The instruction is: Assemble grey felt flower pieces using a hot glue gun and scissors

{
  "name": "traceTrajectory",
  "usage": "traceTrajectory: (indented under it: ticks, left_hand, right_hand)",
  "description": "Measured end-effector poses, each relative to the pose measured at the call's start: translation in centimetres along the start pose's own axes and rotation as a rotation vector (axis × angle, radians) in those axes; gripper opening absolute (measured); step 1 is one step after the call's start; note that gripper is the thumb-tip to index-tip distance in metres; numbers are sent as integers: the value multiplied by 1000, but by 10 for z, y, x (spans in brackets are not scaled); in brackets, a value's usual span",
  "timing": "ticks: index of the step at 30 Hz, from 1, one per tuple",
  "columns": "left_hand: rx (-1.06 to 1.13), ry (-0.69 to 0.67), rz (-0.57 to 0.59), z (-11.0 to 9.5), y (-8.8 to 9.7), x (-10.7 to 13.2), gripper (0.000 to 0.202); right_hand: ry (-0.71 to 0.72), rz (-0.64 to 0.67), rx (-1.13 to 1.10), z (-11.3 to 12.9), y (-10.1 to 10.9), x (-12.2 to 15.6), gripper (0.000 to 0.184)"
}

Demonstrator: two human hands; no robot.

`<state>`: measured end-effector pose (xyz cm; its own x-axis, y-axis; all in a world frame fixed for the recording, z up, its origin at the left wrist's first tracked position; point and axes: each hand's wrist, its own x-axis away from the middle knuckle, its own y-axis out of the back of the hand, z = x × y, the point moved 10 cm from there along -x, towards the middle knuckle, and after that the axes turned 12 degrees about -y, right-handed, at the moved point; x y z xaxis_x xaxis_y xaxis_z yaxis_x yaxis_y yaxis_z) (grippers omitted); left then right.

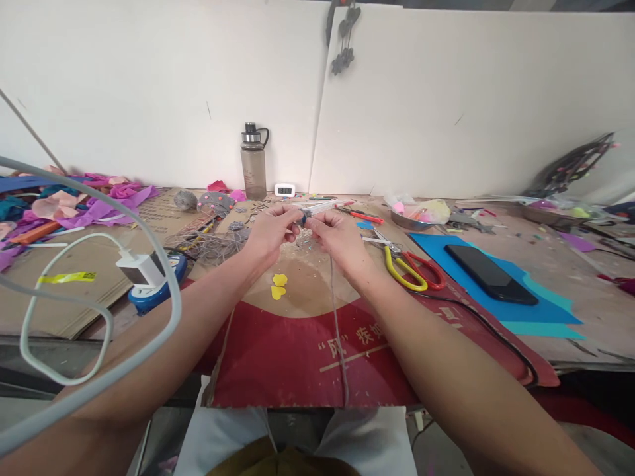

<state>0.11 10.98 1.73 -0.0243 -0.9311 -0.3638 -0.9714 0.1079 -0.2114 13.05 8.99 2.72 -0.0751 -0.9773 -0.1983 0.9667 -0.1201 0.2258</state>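
Observation:
My left hand [272, 228] and my right hand [336, 237] meet over the middle of the bench, fingers pinched together on a small dark blue piece [301, 217]. A thin grey string [338, 330] hangs from my right hand down over the red and brown cardboard [297, 357] toward me. Two small yellow cut-outs [278, 286] lie on the cardboard just below my left hand. What exactly the small piece is, I cannot make out.
Yellow and red scissors [411, 266] lie right of my hands, beside a black phone [490, 274] on blue sheets [536, 311]. A water bottle [253, 162] and small timer [284, 190] stand at the white wall. Pink and purple scraps [74, 201] pile at left. A white charger [141, 268] and cable sit near left.

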Motion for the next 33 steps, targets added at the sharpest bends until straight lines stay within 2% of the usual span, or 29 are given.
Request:
traceTrajectory:
  ticks: [10, 16, 24, 33]
  left_hand:
    - [41, 83, 106, 5, -10, 4, 11]
    - [71, 136, 117, 9, -11, 5, 9]
    - [65, 124, 68, 11, -5, 2, 11]
    - [56, 76, 75, 4, -10, 4, 15]
  right_hand:
    - [-50, -61, 11, -2, 8, -2, 20]
    - [-67, -75, 26, -4, 11, -2, 20]
    - [139, -156, 138, 24, 14, 14, 4]
    - [204, -181, 330, 30, 10, 17, 23]
